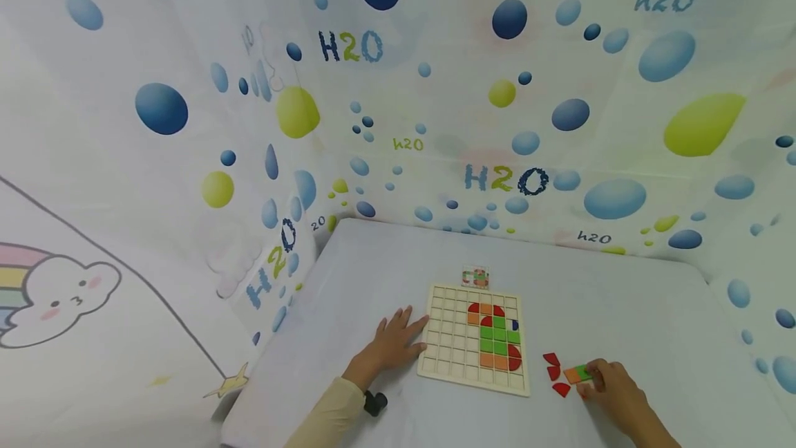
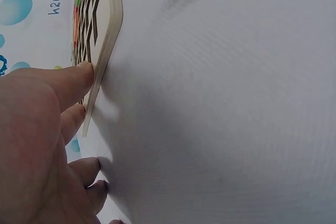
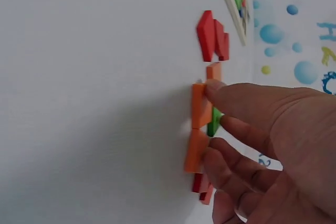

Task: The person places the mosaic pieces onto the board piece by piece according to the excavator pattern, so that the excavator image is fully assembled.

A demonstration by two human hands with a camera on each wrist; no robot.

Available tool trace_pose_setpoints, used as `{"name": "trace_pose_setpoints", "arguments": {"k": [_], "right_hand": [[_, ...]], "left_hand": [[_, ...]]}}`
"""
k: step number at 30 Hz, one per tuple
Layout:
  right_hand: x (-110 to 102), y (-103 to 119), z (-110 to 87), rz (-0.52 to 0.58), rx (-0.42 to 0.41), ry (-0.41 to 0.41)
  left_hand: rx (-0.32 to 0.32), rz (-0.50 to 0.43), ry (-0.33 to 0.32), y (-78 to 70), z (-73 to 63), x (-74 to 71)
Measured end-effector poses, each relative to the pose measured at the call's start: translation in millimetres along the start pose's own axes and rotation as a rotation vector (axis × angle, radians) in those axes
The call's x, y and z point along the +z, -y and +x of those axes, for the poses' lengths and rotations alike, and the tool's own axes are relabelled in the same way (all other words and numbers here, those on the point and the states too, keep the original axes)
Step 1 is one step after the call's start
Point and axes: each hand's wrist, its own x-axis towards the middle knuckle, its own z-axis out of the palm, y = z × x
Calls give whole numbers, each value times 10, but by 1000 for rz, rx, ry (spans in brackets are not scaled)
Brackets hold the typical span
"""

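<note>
My left hand (image 1: 394,341) lies on the table with fingers spread, its thumb and index fingertips touching the left edge of a square wooden grid board (image 1: 454,358). The board's right part holds green, orange and red tiles, plus a small blue piece (image 1: 515,325). To the right of the board, my right hand (image 1: 612,386) reaches over a group of loose tiles. Its thumb touches an orange tile (image 3: 199,106) and its index finger is at a green tile (image 3: 213,123); whether it pinches either one is unclear. Another orange tile (image 3: 196,150) lies beside its middle finger.
Several loose red tiles (image 1: 562,389) lie between the board and my right hand. A small pattern card (image 1: 475,277) sits just behind the board. Near my left wrist is a black object (image 1: 375,403). Printed curtains hang behind the white table (image 1: 373,254).
</note>
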Motion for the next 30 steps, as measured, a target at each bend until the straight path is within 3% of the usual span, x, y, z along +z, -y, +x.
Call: {"name": "trace_pose_setpoints", "arguments": {"k": [10, 20, 30], "right_hand": [[104, 28, 46, -12, -20, -64], [158, 79, 228, -58, -75, -133], [157, 177, 292, 15, -19, -49]], "left_hand": [[-13, 3, -1, 26, 10, 23], [-11, -11, 3, -3, 3, -8], [-9, -1, 1, -28, -9, -14]]}}
